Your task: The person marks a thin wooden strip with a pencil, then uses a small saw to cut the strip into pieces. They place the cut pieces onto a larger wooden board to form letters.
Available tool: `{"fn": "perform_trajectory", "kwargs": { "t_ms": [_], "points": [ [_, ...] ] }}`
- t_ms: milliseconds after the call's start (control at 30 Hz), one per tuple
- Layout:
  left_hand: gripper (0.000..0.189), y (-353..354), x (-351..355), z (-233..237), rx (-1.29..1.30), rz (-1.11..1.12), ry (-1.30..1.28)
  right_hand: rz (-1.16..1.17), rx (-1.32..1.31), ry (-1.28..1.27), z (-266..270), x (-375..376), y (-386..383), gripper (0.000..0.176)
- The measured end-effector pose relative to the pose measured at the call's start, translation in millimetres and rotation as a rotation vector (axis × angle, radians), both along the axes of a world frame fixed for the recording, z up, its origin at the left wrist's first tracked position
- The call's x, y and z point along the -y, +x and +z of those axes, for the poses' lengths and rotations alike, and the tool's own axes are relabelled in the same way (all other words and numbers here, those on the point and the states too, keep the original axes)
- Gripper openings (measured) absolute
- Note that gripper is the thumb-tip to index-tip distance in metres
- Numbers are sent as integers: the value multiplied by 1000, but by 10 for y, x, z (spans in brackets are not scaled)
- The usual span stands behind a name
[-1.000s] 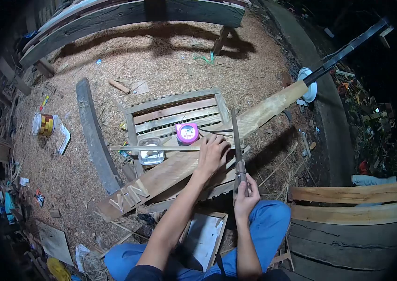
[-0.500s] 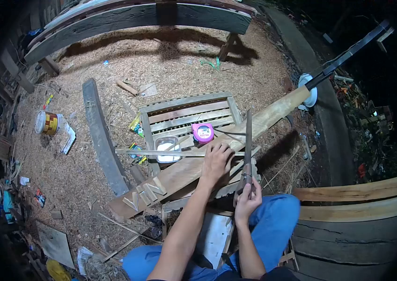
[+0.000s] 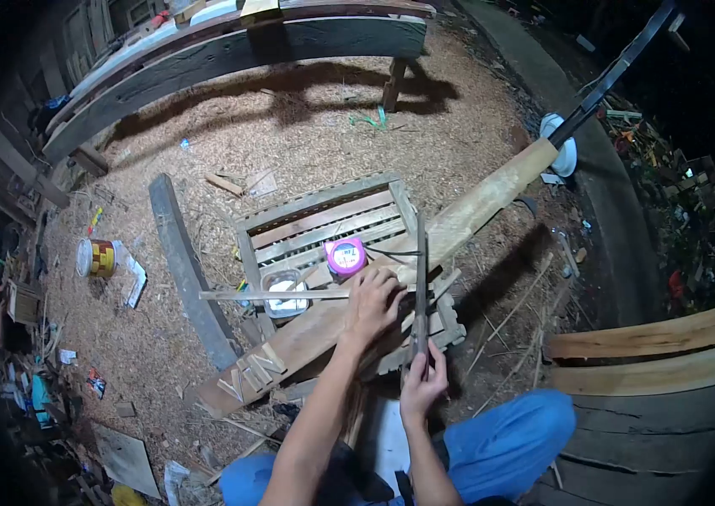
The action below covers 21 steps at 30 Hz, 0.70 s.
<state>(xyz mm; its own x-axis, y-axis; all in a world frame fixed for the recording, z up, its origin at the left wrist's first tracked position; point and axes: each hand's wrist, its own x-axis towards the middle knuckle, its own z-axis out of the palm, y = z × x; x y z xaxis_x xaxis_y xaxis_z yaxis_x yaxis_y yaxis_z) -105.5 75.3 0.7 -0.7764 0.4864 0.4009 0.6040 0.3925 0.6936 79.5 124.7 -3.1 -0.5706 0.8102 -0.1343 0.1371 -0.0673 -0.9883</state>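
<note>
My left hand (image 3: 372,308) is closed over a thin wooden strip (image 3: 290,295), pressing it down on a long wooden plank (image 3: 311,333). In my right hand (image 3: 423,384) is a narrow hand saw (image 3: 422,278), its dark blade pointing away from me. The blade crosses near the strip's right end; whether it touches is hard to see. Just beyond my left hand sits a pink tape measure (image 3: 345,256). A clear plastic tub (image 3: 284,305) with white contents stands left of it. Short wood pieces (image 3: 250,374) forming letter shapes lie on the plank's near end.
A slatted wooden stand (image 3: 324,205) supports the plank. To the left lies a curved grey timber (image 3: 180,266) on ground covered with shavings. A heavy bench (image 3: 239,63) stands at the back. Stacked boards (image 3: 653,363) lie at right, and a yellow-red bucket (image 3: 96,258) at left.
The camera view has shifted, so most things appear further left and lower. My right knee has moved outward to the right. Both hands keep their holds, with the saw still across the strip.
</note>
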Motion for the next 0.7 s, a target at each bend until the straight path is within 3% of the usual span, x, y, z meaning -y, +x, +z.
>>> {"fn": "perform_trajectory", "kwargs": {
  "t_ms": [200,300,533,633,700],
  "points": [
    [17,3,19,11,1,-19,-25,76,137,-5,262,-23,-44,39],
    [17,-7,1,31,-37,-2,-22,125,126,119,221,-31,-60,39],
    [17,-1,30,64,-73,-2,-92,141,177,8,417,7,-62,38],
    [16,-17,21,92,-90,6,-94,106,68,268,389,26,-180,37],
    [16,-10,33,86,-71,5,-103,124,89,263,404,23,-123,35]
  ]
}}
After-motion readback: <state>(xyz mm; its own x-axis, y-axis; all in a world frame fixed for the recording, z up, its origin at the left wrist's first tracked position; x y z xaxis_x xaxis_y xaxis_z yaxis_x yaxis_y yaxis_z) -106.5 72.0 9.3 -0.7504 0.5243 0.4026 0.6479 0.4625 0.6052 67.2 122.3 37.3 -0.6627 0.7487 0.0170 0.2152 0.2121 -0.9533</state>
